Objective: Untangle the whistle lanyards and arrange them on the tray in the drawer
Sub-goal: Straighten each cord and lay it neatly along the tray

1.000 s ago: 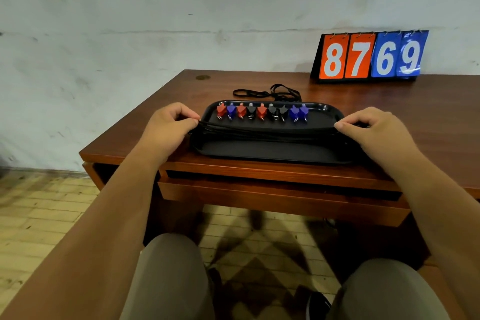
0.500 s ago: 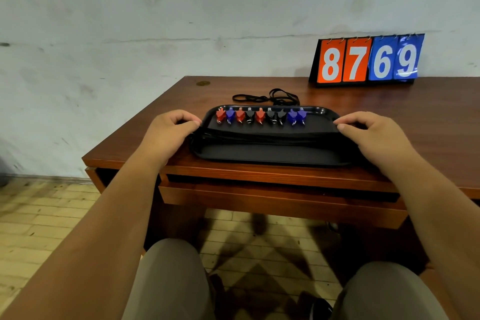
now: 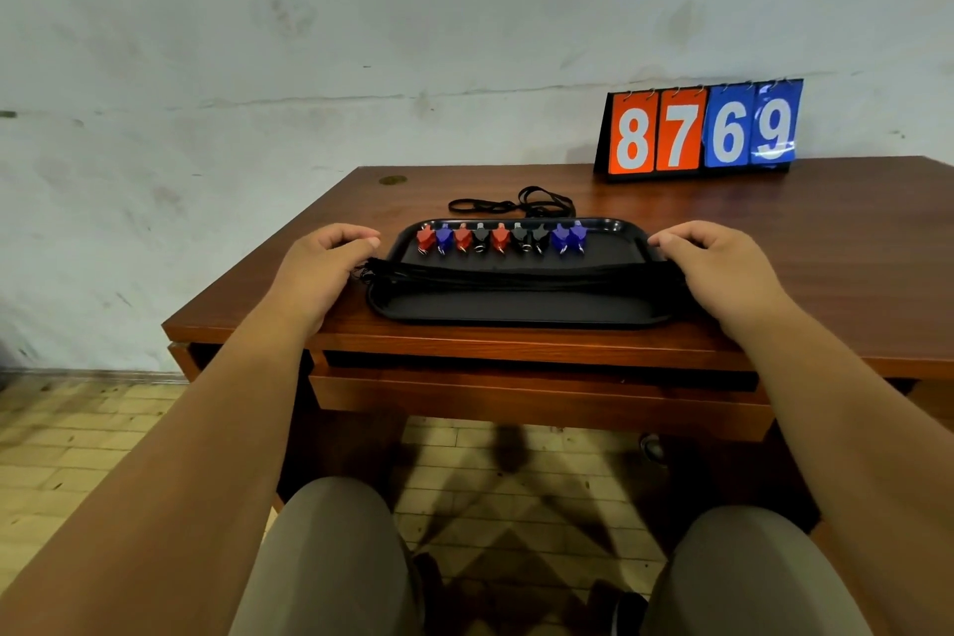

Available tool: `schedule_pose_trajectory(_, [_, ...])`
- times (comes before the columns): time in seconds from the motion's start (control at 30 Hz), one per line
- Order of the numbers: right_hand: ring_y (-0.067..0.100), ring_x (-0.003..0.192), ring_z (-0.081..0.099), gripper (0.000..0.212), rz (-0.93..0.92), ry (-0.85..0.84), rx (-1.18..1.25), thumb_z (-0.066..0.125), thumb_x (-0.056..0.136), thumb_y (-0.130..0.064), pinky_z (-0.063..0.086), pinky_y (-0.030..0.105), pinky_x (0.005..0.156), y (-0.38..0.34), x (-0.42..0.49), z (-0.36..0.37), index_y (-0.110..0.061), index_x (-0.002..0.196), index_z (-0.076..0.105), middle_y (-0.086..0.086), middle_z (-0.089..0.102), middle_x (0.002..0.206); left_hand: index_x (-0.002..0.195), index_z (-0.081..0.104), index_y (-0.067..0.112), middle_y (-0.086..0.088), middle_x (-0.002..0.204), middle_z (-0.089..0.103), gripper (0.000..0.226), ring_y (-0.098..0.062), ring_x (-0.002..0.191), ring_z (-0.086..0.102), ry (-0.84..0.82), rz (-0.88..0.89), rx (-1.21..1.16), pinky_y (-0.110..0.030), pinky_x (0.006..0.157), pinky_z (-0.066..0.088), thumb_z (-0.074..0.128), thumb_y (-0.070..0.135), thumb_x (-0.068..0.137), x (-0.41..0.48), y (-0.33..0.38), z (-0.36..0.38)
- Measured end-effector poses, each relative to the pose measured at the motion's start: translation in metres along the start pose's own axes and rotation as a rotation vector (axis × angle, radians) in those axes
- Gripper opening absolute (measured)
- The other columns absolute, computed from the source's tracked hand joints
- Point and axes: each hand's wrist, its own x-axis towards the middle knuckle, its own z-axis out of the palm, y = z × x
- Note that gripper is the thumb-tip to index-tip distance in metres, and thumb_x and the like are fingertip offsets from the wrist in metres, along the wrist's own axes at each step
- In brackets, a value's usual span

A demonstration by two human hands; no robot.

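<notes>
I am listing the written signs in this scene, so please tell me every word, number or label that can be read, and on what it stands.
"8" "7": white digits on the two orange cards of the flip scoreboard at the back of the desk.
"6" "9": white digits on its two blue cards.
The whistles and the tray show no readable text.

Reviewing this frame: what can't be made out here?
Head view:
Left hand, right hand: knuckles hide whether the fingers grip the tray or the lanyards.
Drawer: interior hidden under the desktop.
Loose lanyard behind the tray: too small to tell what is attached.
</notes>
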Motion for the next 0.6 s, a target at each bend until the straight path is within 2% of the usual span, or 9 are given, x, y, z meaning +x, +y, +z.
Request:
schedule_pose_trajectory(0.1, [0.019,0.098,0.070,0.023,0.033,0.011,0.023,0.058,0.105,-0.038,0.057,0.035,0.080,-0.004,-0.001,0.000,-0.035,0.103,0.081,-0.011,0.077,0.105,0.106,0.083,0.032,0.012,0.112,0.078,0.015,-0.010,0.112,0.066,0.022,-0.020,-0.032,-0.026,0.086,0.046,0.073,0.041,0.097,0.000,0.002,-0.001])
schedule_pose_trajectory(0.23, [0.015,0.102,0.068,0.023,0.080,0.005,0.061,0.059,0.104,-0.037,0.055,0.034,0.081,-0.010,-0.003,-0.004,-0.033,0.102,0.082,-0.012,0.077,0.106,0.102,0.083,0.034,0.014,0.111,0.079,0.017,-0.011,0.114,0.067,0.003,-0.033,-0.021,-0.031,0.094,0.048,0.072,0.046,0.095,-0.002,0.006,-0.001])
schedule_pose_trajectory(0.33, [0.005,0.098,0.061,0.024,0.089,-0.028,0.060,0.057,0.107,-0.034,0.044,0.027,0.075,-0.013,-0.001,-0.011,-0.032,0.108,0.080,-0.015,0.073,0.109,0.103,0.081,0.032,0.014,0.112,0.077,0.018,-0.008,0.110,0.066,-0.013,-0.029,0.026,-0.028,0.090,0.047,0.069,0.044,0.098,-0.002,0.011,0.001])
schedule_pose_trajectory(0.43, [0.006,0.105,0.061,0.024,0.111,-0.054,0.048,0.056,0.107,-0.037,0.048,0.034,0.089,-0.017,0.004,-0.017,-0.035,0.109,0.080,-0.014,0.072,0.113,0.109,0.078,0.033,0.016,0.112,0.072,0.015,-0.002,0.103,0.063,-0.014,0.032,0.134,-0.020,0.077,0.044,0.065,0.038,0.103,-0.003,0.016,0.003])
schedule_pose_trajectory(0.5, [0.015,0.110,0.064,0.024,0.113,-0.063,0.062,0.057,0.107,-0.037,0.054,0.043,0.098,-0.019,0.009,-0.018,-0.035,0.110,0.081,-0.010,0.073,0.113,0.111,0.075,0.034,0.016,0.112,0.071,0.014,-0.003,0.102,0.064,-0.001,0.096,0.182,-0.019,0.076,0.045,0.063,0.037,0.105,-0.001,0.022,0.007])
schedule_pose_trajectory(0.6, [0.018,0.114,0.063,0.024,0.077,-0.085,0.027,0.056,0.108,-0.034,0.054,0.045,0.102,-0.030,0.015,-0.018,-0.032,0.112,0.080,-0.008,0.072,0.114,0.111,0.074,0.034,0.015,0.109,0.071,0.012,-0.006,0.099,0.066,0.009,0.157,0.229,-0.023,0.076,0.052,0.063,0.036,0.105,0.007,0.037,0.015])
